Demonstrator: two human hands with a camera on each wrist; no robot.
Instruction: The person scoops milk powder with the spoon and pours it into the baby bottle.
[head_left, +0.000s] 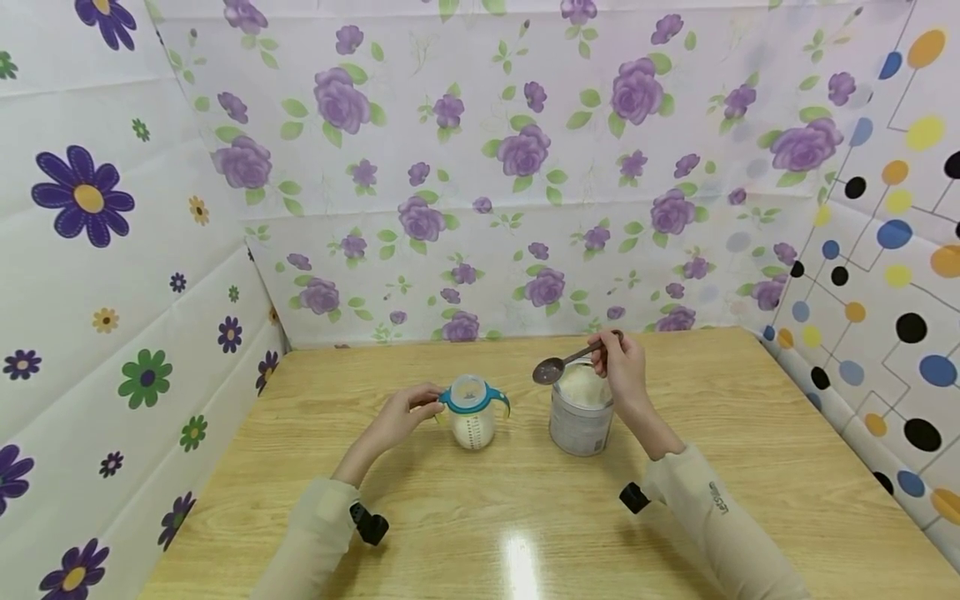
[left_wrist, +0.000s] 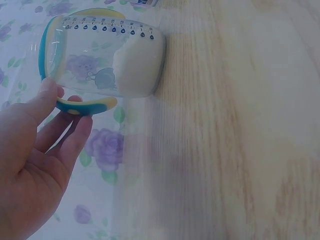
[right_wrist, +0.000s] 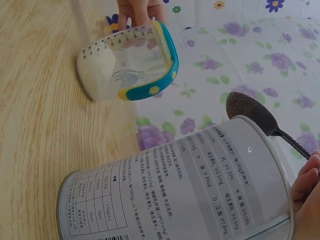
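Observation:
A clear baby bottle point(head_left: 472, 427) with a blue-green collar and two handles stands upright on the table, white powder in its lower part. My left hand point(head_left: 405, 414) pinches its left handle point(left_wrist: 87, 107) between thumb and fingers. To the right stands an open milk powder can point(head_left: 581, 425), pale powder showing inside its mouth. My right hand point(head_left: 622, 367) grips the handle of a dark brown spoon point(head_left: 550, 371) above the can's rim. The spoon's bowl points left, toward the bottle. In the right wrist view the spoon point(right_wrist: 250, 112) shows only its underside.
The wooden table point(head_left: 480, 517) carries the bottle and the can a short gap apart. Behind it hangs a flowered cloth wall point(head_left: 480, 250), with patterned cloth on the left and right sides too. A black wrist camera point(head_left: 369, 525) sits under the left sleeve.

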